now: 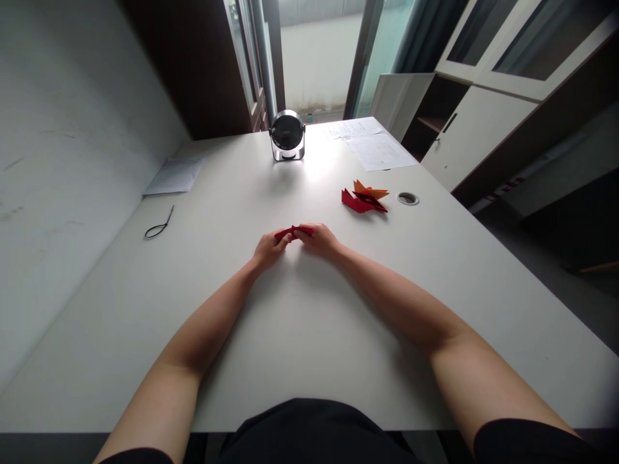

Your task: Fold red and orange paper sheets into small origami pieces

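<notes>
A small piece of folded red paper is held between my two hands near the middle of the white table. My left hand pinches its left end, thumb toward the centre. At the right end, my right hand grips it, with fingers curled around the far side. The paper's lower part is partly hidden by my thumbs. To the right, beyond my right hand, lie red folded paper pieces overlapping an orange folded paper piece.
A round black-faced device on a silver stand stands at the back. Printed sheets lie back right, near a cable hole. On the left are a looped black cable tie and a pale packet.
</notes>
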A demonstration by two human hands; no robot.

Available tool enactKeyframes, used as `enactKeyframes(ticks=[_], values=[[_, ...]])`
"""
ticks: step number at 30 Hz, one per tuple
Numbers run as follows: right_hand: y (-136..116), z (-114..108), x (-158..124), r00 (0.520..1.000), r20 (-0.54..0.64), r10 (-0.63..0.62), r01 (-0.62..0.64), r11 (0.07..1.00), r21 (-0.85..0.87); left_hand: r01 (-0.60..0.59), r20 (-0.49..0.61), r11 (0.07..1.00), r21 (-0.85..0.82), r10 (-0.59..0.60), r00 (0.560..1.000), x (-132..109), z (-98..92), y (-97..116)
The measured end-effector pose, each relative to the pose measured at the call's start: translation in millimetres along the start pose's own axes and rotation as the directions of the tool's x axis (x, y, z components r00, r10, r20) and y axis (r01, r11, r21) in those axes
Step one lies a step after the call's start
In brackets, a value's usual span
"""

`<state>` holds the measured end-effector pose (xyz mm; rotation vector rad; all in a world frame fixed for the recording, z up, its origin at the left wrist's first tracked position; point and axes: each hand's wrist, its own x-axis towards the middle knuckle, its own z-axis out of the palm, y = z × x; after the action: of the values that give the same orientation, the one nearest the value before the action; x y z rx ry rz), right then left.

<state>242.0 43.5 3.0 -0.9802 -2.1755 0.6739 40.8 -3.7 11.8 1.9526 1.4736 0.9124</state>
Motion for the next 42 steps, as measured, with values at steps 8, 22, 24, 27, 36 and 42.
enactKeyframes(ticks=[8, 22, 24, 27, 36, 42], values=[[-3.7, -2.2, 0.1, 1.000, 0.004, -0.010, 0.010, 1.000, 0.009, 0.017, -0.001, 1.000, -0.009, -0.017, 1.000, -1.3, -1.2, 5.5], [-2.8, -1.2, 0.7, 1.000, 0.006, -0.017, 0.017, 1.000, 0.021, -0.006, 0.002, 1.000, -0.007, 0.006, 1.000, -0.3, -0.9, 4.3], [-3.0, -1.1, 0.5, 1.000, 0.005, -0.015, 0.015, 1.000, 0.022, -0.003, 0.003, 1.000, -0.002, 0.003, 1.000, -0.3, -0.9, 4.0], [-2.8, -1.3, 0.4, 1.000, 0.007, -0.017, 0.017, 0.999, 0.029, 0.000, 0.003, 1.000, 0.000, 0.000, 1.000, -0.3, -0.7, 3.3], [-3.5, -2.4, 0.4, 1.000, 0.009, -0.015, 0.015, 1.000, 0.015, 0.007, 0.003, 1.000, -0.003, -0.007, 1.000, -0.6, -1.4, 4.7], [-3.6, -2.0, 0.6, 1.000, 0.001, -0.012, 0.012, 1.000, 0.018, -0.003, 0.000, 1.000, -0.003, 0.003, 1.000, -0.4, -1.2, 3.9]])
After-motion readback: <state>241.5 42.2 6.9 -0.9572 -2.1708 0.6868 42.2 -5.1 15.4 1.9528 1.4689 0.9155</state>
